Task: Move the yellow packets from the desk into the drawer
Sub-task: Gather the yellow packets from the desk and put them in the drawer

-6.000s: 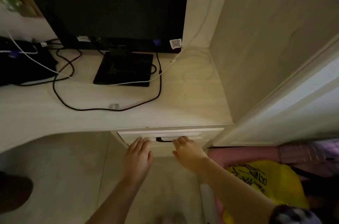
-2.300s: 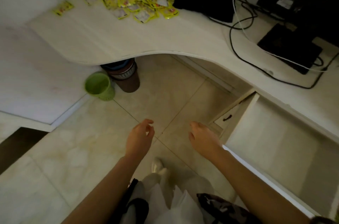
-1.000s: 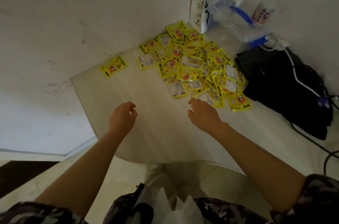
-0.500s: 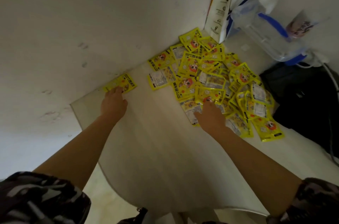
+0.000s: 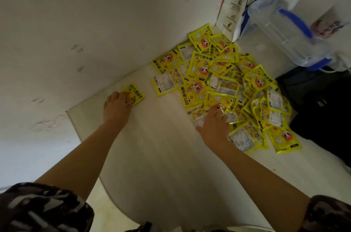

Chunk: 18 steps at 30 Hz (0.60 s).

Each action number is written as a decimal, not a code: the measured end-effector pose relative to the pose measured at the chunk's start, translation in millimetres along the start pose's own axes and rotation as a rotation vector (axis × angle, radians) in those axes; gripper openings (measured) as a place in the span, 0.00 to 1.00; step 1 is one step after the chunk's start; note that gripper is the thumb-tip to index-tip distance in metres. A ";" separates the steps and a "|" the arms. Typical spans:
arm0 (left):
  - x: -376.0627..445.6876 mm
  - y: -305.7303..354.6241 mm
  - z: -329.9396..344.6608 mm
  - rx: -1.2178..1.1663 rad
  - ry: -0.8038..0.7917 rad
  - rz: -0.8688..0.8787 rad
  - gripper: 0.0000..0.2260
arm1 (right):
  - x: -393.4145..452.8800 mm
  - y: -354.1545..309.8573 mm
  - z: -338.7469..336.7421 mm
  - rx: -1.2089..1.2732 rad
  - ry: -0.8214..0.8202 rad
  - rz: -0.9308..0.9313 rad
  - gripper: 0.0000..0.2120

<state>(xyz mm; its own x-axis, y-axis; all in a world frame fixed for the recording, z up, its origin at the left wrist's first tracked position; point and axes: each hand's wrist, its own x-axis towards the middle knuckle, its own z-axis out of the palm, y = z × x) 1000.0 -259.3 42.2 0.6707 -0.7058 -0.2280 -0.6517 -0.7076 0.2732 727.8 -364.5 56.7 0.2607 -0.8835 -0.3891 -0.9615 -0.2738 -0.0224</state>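
Dozens of yellow packets [image 5: 224, 87] lie heaped in the far corner of the bench [image 5: 161, 155], overlapping at every angle, some face up and some label up; 1 stray packet [image 5: 135, 94] lies apart to the left, just beside the wall [image 5: 76, 22], flat, its long axis running diagonally from near left to far right; the drawer is out of view. The left hand [image 5: 116, 109] rests on the near end of the stray packet, fingers curled down onto it, though I cannot tell whether they have pinched it or only press it; the right hand [image 5: 214, 125] lies on the near edge of the heap, fingers bent over 1 or 2 packets, thumb spread wide, grip likewise unclear. Gathering is the step in hand; it would go best by sliding the stray packet towards the heap, then raking several into a stack with both hands, since flat foil on a smooth bench is hard to lift singly; a paper bag [image 5: 237, 3], clear jug [image 5: 284, 28] and black bag [image 5: 322, 108] crowd the far side, so pulling towards the body looks safer.
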 end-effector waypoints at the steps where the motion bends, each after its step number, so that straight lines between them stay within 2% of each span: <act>1: -4.0 1.9 0.8 -0.021 -0.003 -0.009 0.18 | -1.0 0.2 -0.5 0.008 -0.003 -0.001 0.42; 5: -17.0 13.1 2.0 -0.126 -0.022 -0.059 0.21 | -7.4 -2.0 1.5 -0.008 -0.035 0.018 0.42; 11: -39.5 28.5 8.9 -0.168 -0.121 -0.053 0.26 | -19.6 10.6 2.2 0.151 -0.080 -0.029 0.31; 15: -51.4 37.2 13.2 -0.188 -0.136 -0.077 0.27 | -27.3 10.3 -0.2 0.186 -0.194 0.079 0.46; 18: -56.4 44.4 11.5 -0.220 -0.187 -0.066 0.25 | -29.5 15.8 0.7 0.299 -0.242 0.122 0.48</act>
<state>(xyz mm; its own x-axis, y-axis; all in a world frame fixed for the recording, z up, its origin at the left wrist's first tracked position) 929.2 -251.4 56.5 0.6188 -0.6674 -0.4143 -0.5029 -0.7417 0.4438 704.9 -342.5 67.2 0.1496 -0.7777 -0.6106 -0.9762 -0.0182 -0.2161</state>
